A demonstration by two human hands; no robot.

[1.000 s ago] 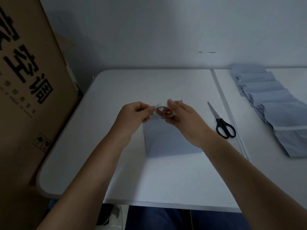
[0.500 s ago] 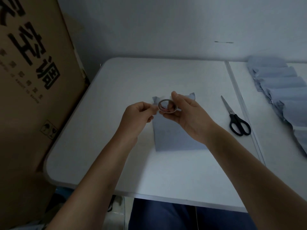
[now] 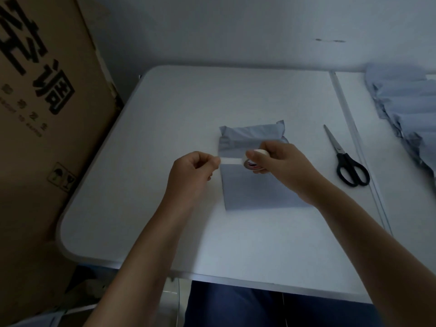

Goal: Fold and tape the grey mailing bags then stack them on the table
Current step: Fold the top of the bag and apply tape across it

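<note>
A folded grey mailing bag (image 3: 253, 187) lies flat in the middle of the white table (image 3: 165, 109), its folded top edge puffed up at the far side. Just above the bag, my right hand (image 3: 280, 164) grips a small roll of white tape (image 3: 253, 160). My left hand (image 3: 193, 171) pinches the loose end of the tape strip (image 3: 230, 160), which is stretched level between the two hands. A row of folded grey bags (image 3: 405, 102), overlapping one another, runs along the table's far right.
Black-handled scissors (image 3: 346, 161) lie right of the bag, blades pointing away from me. A seam (image 3: 351, 128) in the table runs just beyond them. A tall cardboard box (image 3: 42, 114) stands against the table's left side. A wall is behind the table.
My hands have drawn apart, and a short strip of tape now spans between them. The roll has come lower, closer to the bag. The camera has tilted down.
</note>
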